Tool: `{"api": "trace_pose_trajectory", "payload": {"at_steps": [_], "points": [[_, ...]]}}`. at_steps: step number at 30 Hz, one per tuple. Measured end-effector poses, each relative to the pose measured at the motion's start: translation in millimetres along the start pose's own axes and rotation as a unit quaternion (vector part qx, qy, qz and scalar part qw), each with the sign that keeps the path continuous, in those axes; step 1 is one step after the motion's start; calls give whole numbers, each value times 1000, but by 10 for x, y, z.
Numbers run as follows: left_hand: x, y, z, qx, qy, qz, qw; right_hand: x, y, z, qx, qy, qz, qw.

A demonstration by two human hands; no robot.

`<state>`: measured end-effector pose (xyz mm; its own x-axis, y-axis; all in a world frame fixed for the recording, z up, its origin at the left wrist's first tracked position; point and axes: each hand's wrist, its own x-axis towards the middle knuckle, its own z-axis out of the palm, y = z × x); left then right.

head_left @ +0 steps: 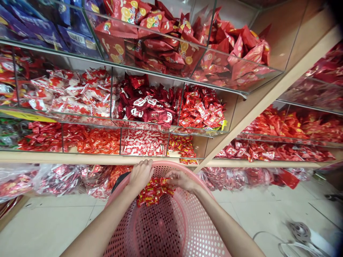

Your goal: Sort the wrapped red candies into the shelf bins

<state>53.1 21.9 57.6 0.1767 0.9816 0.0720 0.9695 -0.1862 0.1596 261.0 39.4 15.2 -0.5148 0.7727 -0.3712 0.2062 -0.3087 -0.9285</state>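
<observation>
A pink perforated plastic basket [171,228] sits in front of me, tipped toward the shelves. A bunch of small red and yellow wrapped candies [154,192] lies against its far wall. My left hand [140,175] curls over the basket's far rim, its fingers closed on the rim and the candies. My right hand [180,179] is beside it, fingers pinched on the top of the candy bunch. Just beyond the rim stands the lowest glass bin [184,146], which holds the same kind of red candies.
Glass-fronted shelves [144,107] filled with red, white and blue candy packets rise ahead, with a second rack [294,135] to the right. Clear bags of sweets [59,180] lie under the bottom shelf. A floor fan and cable [302,233] lie on the tiled floor at right.
</observation>
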Motion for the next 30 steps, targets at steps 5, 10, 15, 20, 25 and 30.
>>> {"api": "trace_pose_trajectory", "payload": {"at_steps": [5, 10, 15, 20, 25, 30], "points": [[-2, 0, 9, 5, 5, 0, 1000, 9, 67, -43, 13, 22, 5, 1000], [2, -1, 22, 7, 3, 1, 1000, 43, 152, -83, 33, 7, -3, 999], [8, -4, 31, 12, 4, 0, 1000, 76, 173, -58, -9, 8, -21, 1000], [11, -11, 36, 8, 2, -5, 1000, 74, 97, 17, -124, 29, -60, 990], [4, -8, 23, -7, -3, -7, 1000, 105, 113, 17, -220, 89, -86, 968], [4, -3, 10, -4, -4, -6, 1000, 135, 137, 23, -266, 75, -102, 956]]}}
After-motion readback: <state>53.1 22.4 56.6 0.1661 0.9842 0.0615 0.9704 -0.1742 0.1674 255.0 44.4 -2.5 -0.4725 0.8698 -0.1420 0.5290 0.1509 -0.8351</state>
